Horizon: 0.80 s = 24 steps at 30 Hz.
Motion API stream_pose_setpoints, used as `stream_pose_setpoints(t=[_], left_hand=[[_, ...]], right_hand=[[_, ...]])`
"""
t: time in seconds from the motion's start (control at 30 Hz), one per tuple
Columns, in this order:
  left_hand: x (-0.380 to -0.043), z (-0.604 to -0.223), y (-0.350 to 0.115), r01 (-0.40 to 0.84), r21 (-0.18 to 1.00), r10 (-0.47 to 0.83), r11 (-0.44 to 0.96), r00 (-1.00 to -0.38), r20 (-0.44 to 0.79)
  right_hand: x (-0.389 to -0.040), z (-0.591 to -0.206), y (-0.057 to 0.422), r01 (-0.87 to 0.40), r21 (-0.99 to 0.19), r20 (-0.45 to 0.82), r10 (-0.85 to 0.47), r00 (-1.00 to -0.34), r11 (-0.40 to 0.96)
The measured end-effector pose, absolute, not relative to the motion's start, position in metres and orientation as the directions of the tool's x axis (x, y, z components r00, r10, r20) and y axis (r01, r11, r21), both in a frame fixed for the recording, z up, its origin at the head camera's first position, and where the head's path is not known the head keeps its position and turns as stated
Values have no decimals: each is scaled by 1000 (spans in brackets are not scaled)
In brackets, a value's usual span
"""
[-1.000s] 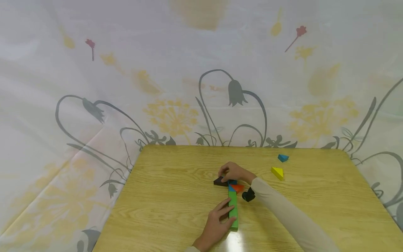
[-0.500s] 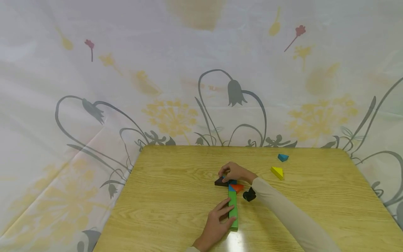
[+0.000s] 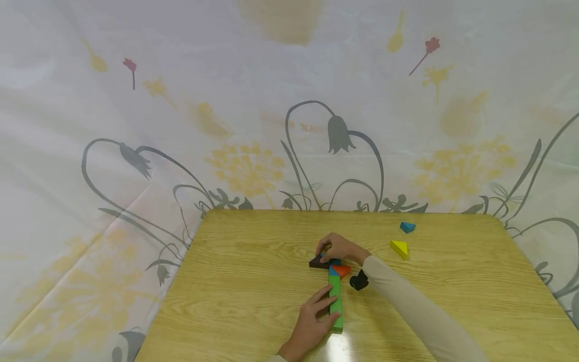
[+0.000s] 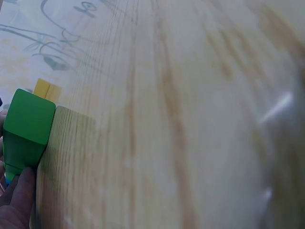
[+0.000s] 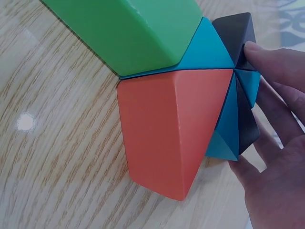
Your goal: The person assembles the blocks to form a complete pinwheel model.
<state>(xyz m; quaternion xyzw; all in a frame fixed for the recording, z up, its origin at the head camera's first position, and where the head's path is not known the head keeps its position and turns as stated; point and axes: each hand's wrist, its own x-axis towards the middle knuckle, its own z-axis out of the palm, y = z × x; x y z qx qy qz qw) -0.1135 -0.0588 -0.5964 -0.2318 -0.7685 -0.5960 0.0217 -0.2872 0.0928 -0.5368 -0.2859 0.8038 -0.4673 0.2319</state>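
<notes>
In the head view, my left hand lies with spread fingers along the long green block, whose end shows in the left wrist view. At the block's far end my right hand grips a cluster of triangular blocks, one digit on a dark triangular block and others behind. A blue triangular block fits between the green block and the dark one. Beside it an orange-red triangular block points into the cluster. Further blue and dark triangular blocks fan out below, partly hidden by fingers.
A yellow triangular block and a small blue one lie apart at the back right of the wooden table. A black object sits by the right cuff. Behind the table hangs a flower-printed cloth.
</notes>
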Motion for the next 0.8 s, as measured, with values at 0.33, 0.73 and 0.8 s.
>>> stream_pose_setpoints(t=[0.33,0.73,0.8], left_hand=[[-111,-585,-57,402,894,323,197,-888,328],[-109,-577,-57,397,897,330,195,-888,321],[-110,-585,-58,400,892,325,210,-889,322]], right_hand=[[-288,-538,93,-245,-873,-117,-667,-735,423],[-289,-534,93,-275,-859,-109,-679,-726,432],[-290,-532,95,-295,-853,-93,-683,-725,430]])
